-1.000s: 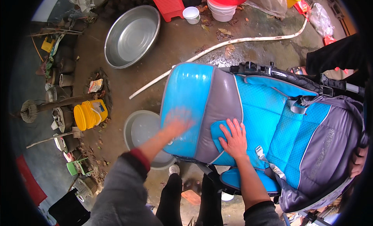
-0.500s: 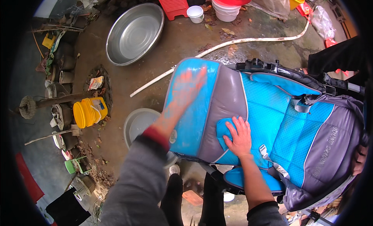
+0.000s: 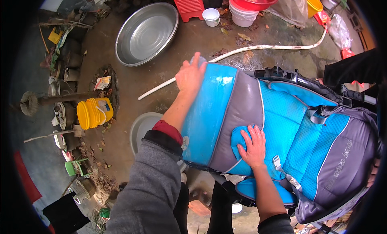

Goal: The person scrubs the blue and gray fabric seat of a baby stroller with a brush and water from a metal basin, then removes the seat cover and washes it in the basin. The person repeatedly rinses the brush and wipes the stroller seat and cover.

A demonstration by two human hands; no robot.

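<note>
Fingers, right hand point(image 3: 254, 148): spread flat, released. Fingers, left hand point(image 3: 190, 77): at far corner, grip cannot be told. Wet floor point(image 3: 96, 61): leaf-strewn in places. Blue-grey padded seat point(image 3: 282, 113): under both hands. Metal basin point(image 3: 147, 32): beyond seat. Yellow bucket point(image 3: 95, 112): left.

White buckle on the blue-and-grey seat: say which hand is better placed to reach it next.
Right, likely: the right hand lies near the buckle; the left hand is at the far corner of the seat.
</note>
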